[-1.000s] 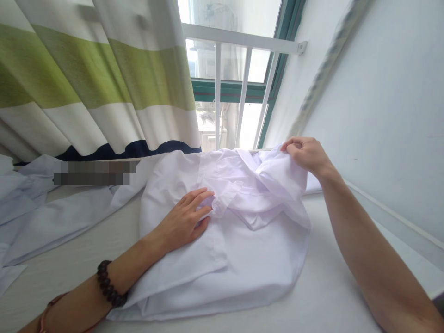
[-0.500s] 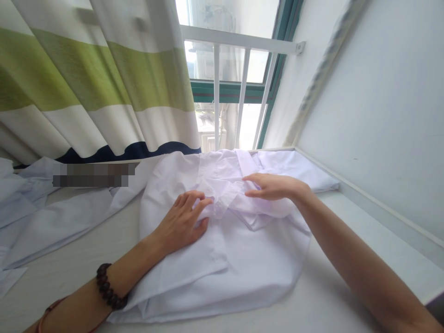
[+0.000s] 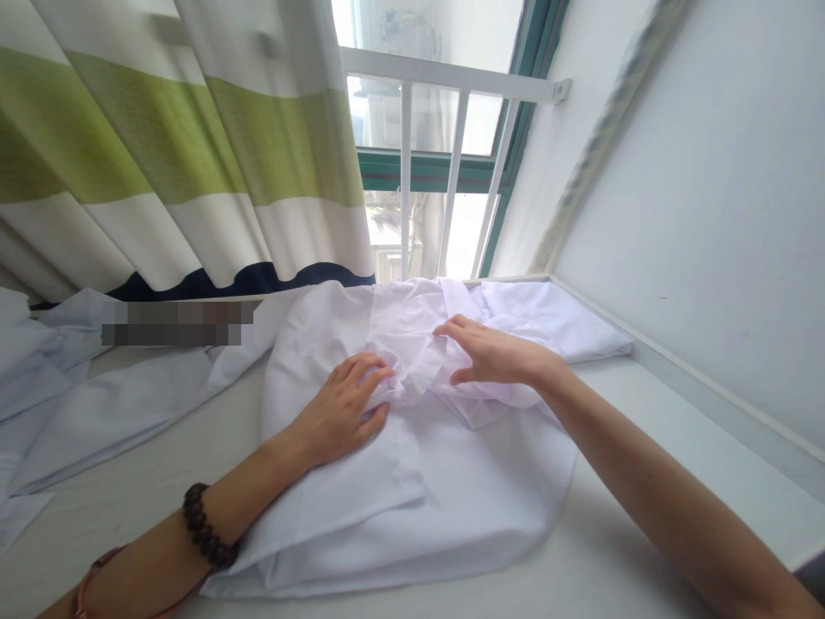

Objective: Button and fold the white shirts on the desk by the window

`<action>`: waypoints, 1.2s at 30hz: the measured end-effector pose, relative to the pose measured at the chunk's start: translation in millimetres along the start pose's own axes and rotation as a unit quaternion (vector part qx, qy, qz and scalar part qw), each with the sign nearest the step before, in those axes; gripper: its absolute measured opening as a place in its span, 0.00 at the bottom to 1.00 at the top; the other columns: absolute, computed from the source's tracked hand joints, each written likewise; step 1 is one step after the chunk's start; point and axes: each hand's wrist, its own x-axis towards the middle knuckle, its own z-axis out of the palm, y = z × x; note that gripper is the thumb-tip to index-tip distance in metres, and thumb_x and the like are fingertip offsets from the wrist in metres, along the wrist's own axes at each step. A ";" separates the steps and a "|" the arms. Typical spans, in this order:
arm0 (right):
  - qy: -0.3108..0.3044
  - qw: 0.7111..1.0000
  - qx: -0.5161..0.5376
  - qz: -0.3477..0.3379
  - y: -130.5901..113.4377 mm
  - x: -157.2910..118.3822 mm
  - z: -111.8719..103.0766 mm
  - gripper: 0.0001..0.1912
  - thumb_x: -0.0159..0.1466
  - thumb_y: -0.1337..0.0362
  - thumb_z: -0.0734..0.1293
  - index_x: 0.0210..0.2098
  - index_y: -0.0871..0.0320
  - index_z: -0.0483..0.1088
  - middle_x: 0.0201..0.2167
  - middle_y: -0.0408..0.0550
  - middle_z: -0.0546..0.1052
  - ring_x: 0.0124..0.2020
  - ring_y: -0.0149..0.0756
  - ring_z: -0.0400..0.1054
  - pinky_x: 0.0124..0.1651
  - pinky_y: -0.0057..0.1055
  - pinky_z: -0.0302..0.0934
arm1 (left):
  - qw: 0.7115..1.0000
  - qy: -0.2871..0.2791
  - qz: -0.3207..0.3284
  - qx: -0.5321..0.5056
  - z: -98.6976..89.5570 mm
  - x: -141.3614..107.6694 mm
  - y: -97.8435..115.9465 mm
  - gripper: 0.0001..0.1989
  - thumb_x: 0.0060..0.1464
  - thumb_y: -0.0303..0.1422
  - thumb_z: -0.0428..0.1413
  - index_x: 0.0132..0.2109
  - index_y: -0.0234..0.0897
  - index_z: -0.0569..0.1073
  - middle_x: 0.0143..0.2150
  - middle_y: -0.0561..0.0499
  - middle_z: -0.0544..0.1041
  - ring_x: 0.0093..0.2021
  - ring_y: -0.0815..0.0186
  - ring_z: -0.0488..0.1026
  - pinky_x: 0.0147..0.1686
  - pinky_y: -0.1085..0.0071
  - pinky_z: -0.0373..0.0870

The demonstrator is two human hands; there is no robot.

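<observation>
A white collared garment point(image 3: 477, 481), a coat or a shirt, lies spread and partly folded over in front of me. My left hand point(image 3: 351, 404) rests on its left half, fingers slightly curled and apart from the thumb, beside the crumpled collar area. Over the right part of the same area is my right hand point(image 3: 486, 348), with thumb and fingers parted and nothing between them. Whether its fingertips touch the cloth I cannot tell. Dark beads point(image 3: 207, 526) circle my left wrist.
The garment lies on a white bed-like surface point(image 3: 619, 516) with a raised edge point(image 3: 696, 395) along the right wall. More white cloth point(image 3: 122, 413) is heaped at left. Behind are a striped curtain point(image 3: 193, 146), a white railing point(image 3: 451, 73) and a window.
My right hand has moved slightly left over the collar area, and its thumb has spread farther from the fingers. My left hand stays nearly where it was on the cloth.
</observation>
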 end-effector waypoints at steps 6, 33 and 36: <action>0.028 0.994 0.012 -0.108 -7.3 4.3 -3.6 0.07 0.62 0.67 0.64 0.40 0.55 0.71 0.48 0.51 0.73 0.47 0.40 0.68 0.51 0.38 0.60 | 1.000 0.000 -0.001 -0.016 -3.4 3.0 2.5 0.09 0.58 0.30 0.50 0.45 0.36 0.70 0.47 0.43 0.73 0.52 0.56 0.66 0.53 0.57 0.65; -0.357 0.920 0.161 -0.026 -20.8 -9.9 -10.9 0.17 0.55 0.50 0.70 0.28 0.58 0.68 0.26 0.42 0.76 0.30 0.31 0.70 0.30 0.24 0.57 | 0.948 -0.299 0.002 -0.107 -67.8 5.2 53.5 0.18 0.48 0.39 0.63 0.47 0.41 0.73 0.44 0.51 0.75 0.42 0.60 0.73 0.41 0.69 0.68; -0.396 0.901 0.177 -0.035 -23.6 -9.1 -8.0 0.18 0.52 0.50 0.72 0.27 0.59 0.68 0.26 0.42 0.76 0.31 0.33 0.71 0.32 0.25 0.58 | 0.932 -0.342 -0.005 -0.118 -63.9 5.2 55.2 0.10 0.51 0.29 0.58 0.43 0.40 0.74 0.42 0.52 0.76 0.40 0.62 0.74 0.40 0.70 0.68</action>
